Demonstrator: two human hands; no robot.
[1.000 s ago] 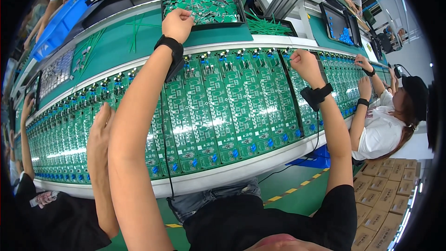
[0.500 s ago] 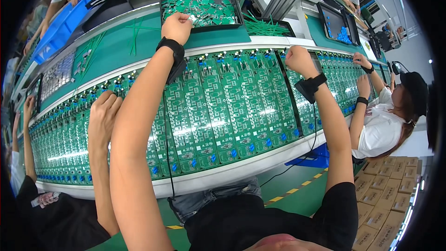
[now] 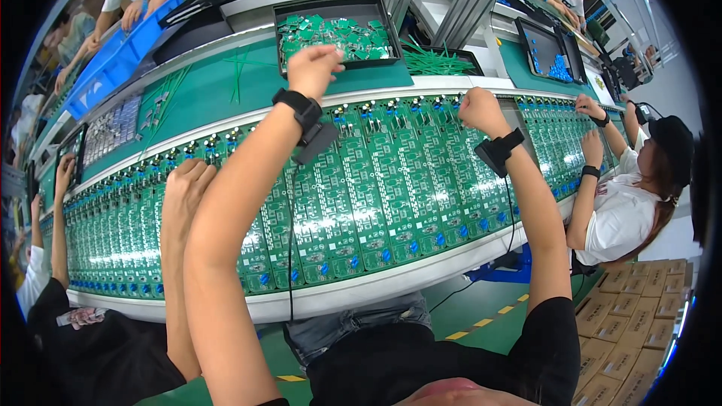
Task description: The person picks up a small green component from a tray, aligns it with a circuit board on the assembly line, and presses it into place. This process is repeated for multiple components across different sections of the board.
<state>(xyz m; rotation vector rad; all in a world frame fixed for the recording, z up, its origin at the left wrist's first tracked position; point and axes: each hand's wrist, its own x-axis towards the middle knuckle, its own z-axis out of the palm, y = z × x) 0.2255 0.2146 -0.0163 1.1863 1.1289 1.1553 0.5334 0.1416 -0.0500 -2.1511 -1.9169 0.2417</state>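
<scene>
Left hand [image 3: 310, 74]: just before 12 o'clock, at the near edge of the black tray [image 3: 368, 9]. Fingers half bent, fingertips near the thumb. Pale speck at the tips; can't tell if it's a pinched part or just skin. Can't tell if the hand touches the tray either.

Right hand [image 3: 483, 111]: 2 o'clock, over the far side of the circuit boards [image 3: 376, 203]. Fingers folded in, loose fist. Inside is hidden, so can't tell if it holds anything; contact with the boards not clear.

1 black wristband per wrist: left [image 3: 304, 111], right [image 3: 500, 152].

Small green boards [image 3: 323, 30] lie in a loose heap in the tray, 12 o'clock. Circuit boards sit side by side in a long row from 9 to 3 o'clock, through the centre.

Around: green strips [image 3: 436, 62] in a bin at 1 o'clock; blue parts [image 3: 558, 68] in a tray at 2; cartons [image 3: 632, 316] stacked at 4; blue crate [image 3: 128, 68] at 10. Co-worker's hand [image 3: 186, 180] at 9, bent over the row, beside the left forearm.
</scene>
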